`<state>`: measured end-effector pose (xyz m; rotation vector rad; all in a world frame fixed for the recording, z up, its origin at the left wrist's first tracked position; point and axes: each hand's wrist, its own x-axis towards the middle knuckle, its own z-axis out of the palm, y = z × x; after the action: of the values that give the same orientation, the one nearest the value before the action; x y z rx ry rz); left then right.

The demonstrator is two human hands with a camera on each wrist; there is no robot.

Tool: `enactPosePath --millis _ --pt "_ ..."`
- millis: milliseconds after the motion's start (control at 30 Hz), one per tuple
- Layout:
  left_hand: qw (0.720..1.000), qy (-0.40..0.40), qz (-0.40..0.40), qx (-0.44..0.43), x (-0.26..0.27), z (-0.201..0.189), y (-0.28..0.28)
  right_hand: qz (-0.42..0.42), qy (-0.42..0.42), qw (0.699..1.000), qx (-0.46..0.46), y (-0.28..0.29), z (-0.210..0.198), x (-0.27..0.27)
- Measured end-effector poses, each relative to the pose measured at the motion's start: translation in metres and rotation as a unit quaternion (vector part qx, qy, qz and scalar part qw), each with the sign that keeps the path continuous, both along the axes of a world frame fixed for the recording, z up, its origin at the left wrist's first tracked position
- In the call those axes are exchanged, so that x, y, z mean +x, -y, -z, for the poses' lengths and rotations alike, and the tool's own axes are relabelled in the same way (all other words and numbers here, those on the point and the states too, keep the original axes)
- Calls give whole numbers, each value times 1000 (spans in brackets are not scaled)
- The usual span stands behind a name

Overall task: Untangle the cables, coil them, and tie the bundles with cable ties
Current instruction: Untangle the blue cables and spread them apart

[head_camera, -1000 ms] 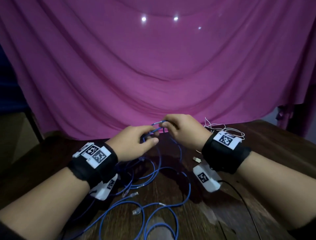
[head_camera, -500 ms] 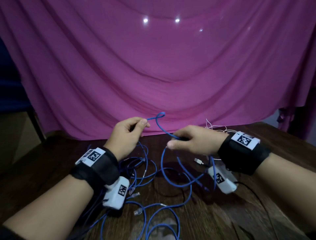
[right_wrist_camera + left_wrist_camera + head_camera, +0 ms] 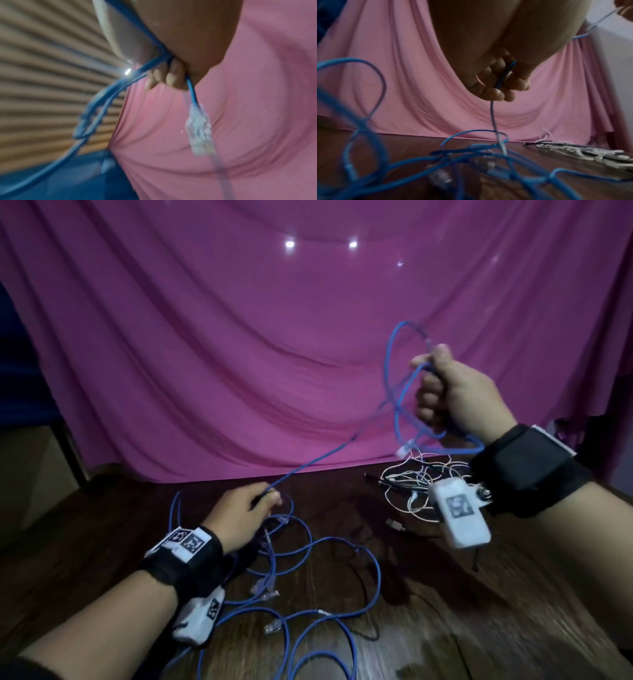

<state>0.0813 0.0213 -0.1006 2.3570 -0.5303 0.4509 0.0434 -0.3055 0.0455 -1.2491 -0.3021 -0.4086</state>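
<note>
Blue cable [image 3: 325, 455]: stretched in a long slanted line between the two hands, lower part lost in the blue tangle [image 3: 308, 577] on the wooden table [image 3: 445, 611]. Right hand [image 3: 459, 395]: raised high in front of the pink cloth [image 3: 239, 354], closed as a fist around a few loose loops, with a clear connector [image 3: 200, 128] hanging below the fingers. Left hand [image 3: 236, 515]: low, just over the table, pinching the same strand between thumb and fingertips [image 3: 493, 93]. Possible trouble from here: with more pull upward, probably tightens a crossing inside the tangle instead of opening it, or drags the whole heap and its plugs across the wood; with a weak pinch on the left, may slip out and let the loops on the right fall open. Also some risk of catching the white wires [image 3: 411, 484], lying just beside and below the right wrist. Compared with half a second before: hands no longer close together at the same height; right one now much higher and further right, left one lower and nearer the table, short arc between them now drawn into a long line.
</note>
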Motion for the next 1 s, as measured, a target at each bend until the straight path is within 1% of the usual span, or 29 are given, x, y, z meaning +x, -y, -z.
enactPosePath --millis 33,67,100,133,167,200,233,267,333,400,433,467,500,533,567,667,700,767,867,933,1000 --pt "1000 -3 0 1 -1 2 -5 29 -9 999 32 7 0 4" --pt "1000 -3 6 -6 -2 2 -7 61 -15 997 43 12 2 8" --pt "1000 0 16 -15 -3 -1 -5 98 -15 995 27 13 5 12" --pt "999 5 28 -21 -4 -5 -1 132 -9 991 -16 10 10 15" --pt "999 12 43 -20 -5 -12 6 159 6 984 -82 3 16 17" --pt "998 22 61 -10 -7 -19 14 172 31 971 -165 -5 22 17" --pt "997 35 74 8 -8 -28 23 165 62 950 -259 -15 27 15" --pt "995 48 83 26 -8 -36 31 137 91 920 -355 -25 32 12" --pt "992 71 92 48 -9 -55 45 64 115 847 -515 -41 42 6" --pt "988 101 101 54 -9 -72 57 36 105 775 -623 -48 49 4" --pt "987 111 105 56 -9 -79 60 32 94 752 -652 -49 50 4" --pt "986 114 111 54 -9 -84 62 31 87 741 -665 -48 51 5" --pt "986 113 116 46 -9 -86 62 34 86 740 -666 -45 50 6" --pt "986 110 117 33 -8 -85 60 41 89 746 -659 -42 47 6" --pt "988 104 114 20 -7 -82 57 54 89 759 -643 -37 43 7" --pt "995 51 89 -15 0 -61 43 117 62 822 -553 -16 30 12" --pt "996 25 85 -30 1 -53 39 140 49 833 -532 -8 26 14" --pt "994 -16 88 -56 1 -41 31 167 24 834 -525 7 25 17" --pt "988 -60 97 -104 -6 -34 35 167 1 829 -534 14 33 20" --pt "970 -115 102 -188 -14 -35 49 153 -3 832 -533 10 43 21" --pt "941 -169 108 -271 -26 -39 65 135 -2 829 -542 -2 53 22"
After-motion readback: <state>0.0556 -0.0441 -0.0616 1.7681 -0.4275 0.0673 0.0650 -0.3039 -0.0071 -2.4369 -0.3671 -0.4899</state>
